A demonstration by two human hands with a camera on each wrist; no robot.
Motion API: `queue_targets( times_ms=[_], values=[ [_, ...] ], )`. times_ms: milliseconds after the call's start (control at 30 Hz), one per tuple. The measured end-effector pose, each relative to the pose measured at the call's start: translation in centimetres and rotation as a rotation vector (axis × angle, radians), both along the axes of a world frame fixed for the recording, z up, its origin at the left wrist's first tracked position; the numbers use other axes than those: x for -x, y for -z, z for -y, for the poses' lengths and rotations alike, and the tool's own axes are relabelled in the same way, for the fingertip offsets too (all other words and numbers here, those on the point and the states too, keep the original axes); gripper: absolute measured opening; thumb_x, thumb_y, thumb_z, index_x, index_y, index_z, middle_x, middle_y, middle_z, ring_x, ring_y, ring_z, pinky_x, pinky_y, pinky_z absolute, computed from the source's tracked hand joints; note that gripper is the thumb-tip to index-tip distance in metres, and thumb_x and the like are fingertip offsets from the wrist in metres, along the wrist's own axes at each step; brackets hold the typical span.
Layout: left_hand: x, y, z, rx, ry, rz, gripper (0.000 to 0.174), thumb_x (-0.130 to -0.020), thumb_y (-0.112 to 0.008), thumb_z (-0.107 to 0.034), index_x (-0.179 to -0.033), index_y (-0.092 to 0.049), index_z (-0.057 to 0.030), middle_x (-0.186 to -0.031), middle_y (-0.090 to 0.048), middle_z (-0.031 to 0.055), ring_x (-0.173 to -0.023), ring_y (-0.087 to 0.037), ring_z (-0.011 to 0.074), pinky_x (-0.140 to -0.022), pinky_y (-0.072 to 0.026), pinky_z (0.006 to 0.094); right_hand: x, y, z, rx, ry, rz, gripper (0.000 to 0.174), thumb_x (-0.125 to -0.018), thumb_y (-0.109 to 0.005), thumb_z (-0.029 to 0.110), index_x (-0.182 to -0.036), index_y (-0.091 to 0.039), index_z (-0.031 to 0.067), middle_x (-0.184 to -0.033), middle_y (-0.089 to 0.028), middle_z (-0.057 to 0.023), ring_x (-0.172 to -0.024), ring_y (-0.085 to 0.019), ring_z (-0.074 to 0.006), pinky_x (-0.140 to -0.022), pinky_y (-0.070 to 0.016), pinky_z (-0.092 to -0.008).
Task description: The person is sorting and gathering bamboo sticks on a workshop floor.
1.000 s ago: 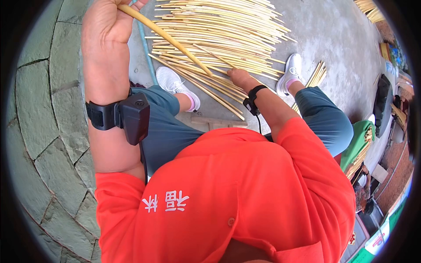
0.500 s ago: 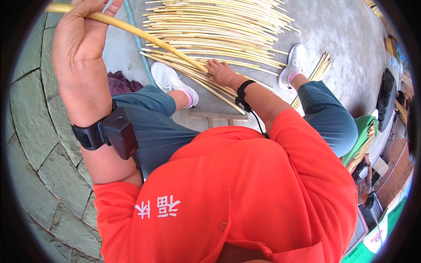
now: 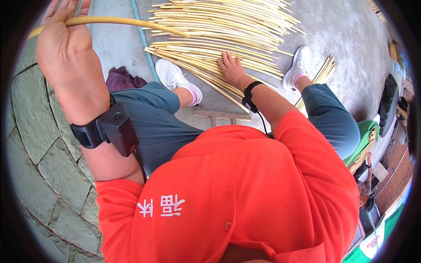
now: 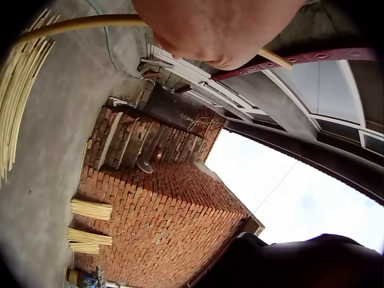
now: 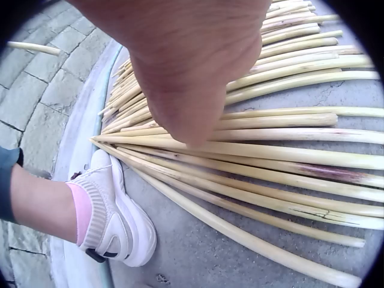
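Note:
In the head view my left hand (image 3: 66, 44) is raised at the upper left, palm up, and holds a long, slightly bent yellow stick (image 3: 131, 22). The stick crosses the palm under the thumb; its right end hangs above the floor. Fingertips are cut off by the frame edge. In the left wrist view the same stick (image 4: 90, 21) passes behind the hand. My right hand (image 3: 232, 70) rests, fingers spread, on the near side of a wide layer of pale sticks (image 3: 219, 19). Up close, more sticks (image 5: 288, 147) fan out beneath that hand, its fingertips hidden.
White shoes (image 3: 171, 76) stand at both ends of the stick layer. A small bundle of sticks (image 3: 322, 72) lies by the right foot. Near my knees is a wooden frame (image 3: 219, 115). Dark cloth (image 3: 123, 79) and a blue-green hose (image 3: 142, 35) are at the left.
My left hand has moved left and down with the stick, which now lies flatter and farther from the right hand. The right hand has flattened and spread its fingers on the sticks.

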State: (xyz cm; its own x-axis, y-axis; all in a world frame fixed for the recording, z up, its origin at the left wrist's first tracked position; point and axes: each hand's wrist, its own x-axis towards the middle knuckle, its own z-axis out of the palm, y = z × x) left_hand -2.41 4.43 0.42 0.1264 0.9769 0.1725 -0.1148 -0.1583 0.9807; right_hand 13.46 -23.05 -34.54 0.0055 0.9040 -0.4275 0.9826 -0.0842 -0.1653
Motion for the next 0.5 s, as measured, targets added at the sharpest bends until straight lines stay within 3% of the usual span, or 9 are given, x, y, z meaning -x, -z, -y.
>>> queue_targets(
  times_ms=[267, 333, 400, 467, 500],
  values=[
    [-0.6, -0.1, 2.7, -0.166, -0.017, 0.106, 0.022, -0.087, -0.040, 0.004, -0.109, -0.041, 0.0086, -0.103, -0.054, 0.0215, -0.098, -0.056, 0.0254, -0.094, -0.0432, 0.0353, -1.3, 0.9, -1.2, -0.028, -0.018, -0.036, 0.046, -0.085, -0.044, 0.024, -0.127, -0.038, 0.0045, -0.138, -0.025, -0.0180, -0.129, -0.024, -0.0310, -0.100, -0.0237, -0.0498],
    [-0.9, -0.3, 3.1, -0.184, -0.046, 0.045, 0.022, -0.087, -0.040, 0.004, -0.109, -0.043, 0.0083, -0.104, -0.054, 0.0217, -0.098, -0.056, 0.0253, -0.094, -0.0433, 0.0358, -1.9, 0.9, -2.1, -0.054, 0.007, -0.001, 0.039, -0.085, -0.043, 0.021, -0.118, -0.046, 0.0006, -0.132, -0.034, -0.0196, -0.127, -0.027, -0.0315, -0.101, -0.0246, -0.0470],
    [-1.8, -0.7, 4.0, -0.201, -0.075, -0.020, 0.022, -0.087, -0.039, 0.005, -0.108, -0.044, 0.0079, -0.105, -0.054, 0.0218, -0.099, -0.056, 0.0251, -0.093, -0.0434, 0.0362, -2.9, -0.2, -3.6, -0.039, 0.051, -0.021, 0.038, -0.085, -0.043, 0.021, -0.117, -0.048, 0.0005, -0.132, -0.035, -0.0199, -0.127, -0.027, -0.0319, -0.101, -0.0245, -0.0467],
    [-3.1, -1.6, 5.1, -0.028, -0.194, 0.089, 0.044, -0.073, -0.045, 0.009, -0.117, -0.042, 0.0014, -0.103, -0.055, 0.0127, -0.086, -0.056, 0.0166, -0.075, -0.0449, 0.0287, -3.5, -0.3, -4.9, -0.086, 0.120, 0.009, 0.042, -0.085, -0.043, 0.020, -0.123, -0.043, 0.0017, -0.135, -0.031, -0.0199, -0.128, -0.025, -0.0325, -0.101, -0.0243, -0.0464],
    [-3.0, -1.6, 5.2, -0.030, -0.194, 0.090, 0.044, -0.073, -0.045, 0.009, -0.117, -0.042, 0.0014, -0.103, -0.055, 0.0127, -0.086, -0.056, 0.0166, -0.075, -0.0449, 0.0287, -3.6, -0.1, -5.1, -0.089, 0.120, 0.009, 0.042, -0.085, -0.043, 0.020, -0.123, -0.043, 0.0017, -0.135, -0.031, -0.0199, -0.128, -0.025, -0.0325, -0.101, -0.0243, -0.0464]
  ],
)
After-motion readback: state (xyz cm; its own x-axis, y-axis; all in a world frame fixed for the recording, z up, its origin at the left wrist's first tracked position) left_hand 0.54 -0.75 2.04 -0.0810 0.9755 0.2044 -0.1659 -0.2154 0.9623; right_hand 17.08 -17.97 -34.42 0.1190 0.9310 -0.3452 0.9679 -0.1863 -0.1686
